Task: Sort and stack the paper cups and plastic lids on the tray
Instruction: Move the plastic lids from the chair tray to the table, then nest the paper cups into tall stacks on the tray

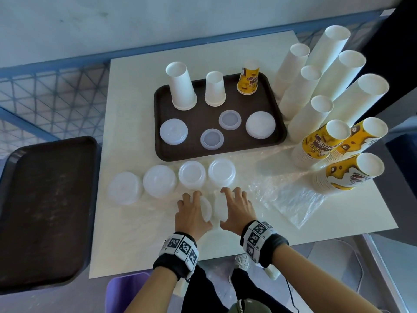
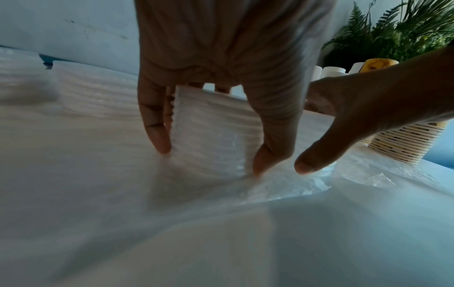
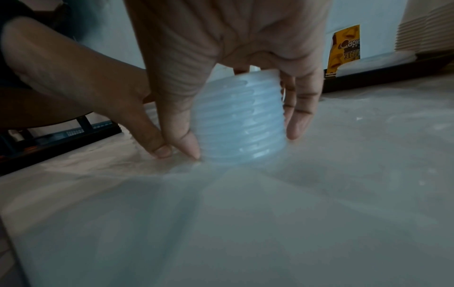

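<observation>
I have my left hand (image 1: 193, 211) curled over one stack of plastic lids (image 2: 213, 134), thumb on one side and fingers on the other, the stack standing on the white table (image 1: 135, 233) with my fingertips (image 2: 161, 143) down at its base. My right hand (image 1: 237, 207) grips a second lid stack (image 3: 242, 120) the same way, thumb and fingers wrapped round its ribbed side; the two stacks stand just beside each other, and my hands are nearly touching.

Just past my fingers, four more lid stacks (image 1: 191, 175) stand in a row on the table, running off to the left of my left hand. Beyond that row lies the brown tray (image 1: 277, 132), carrying four single lids (image 1: 260, 124) nearer my hands and, at its far side, two upturned white cups (image 1: 181, 86) and one upturned yellow printed cup (image 1: 248, 79).

To the right of my right hand a crumpled clear plastic bag (image 1: 291, 199) lies on the table. Further right and beyond it stand tall stacks of white cups (image 1: 311, 118) and yellow printed cups (image 1: 322, 143). Well to the left of my left hand, off the table, a second dark tray (image 1: 45, 211) sits.
</observation>
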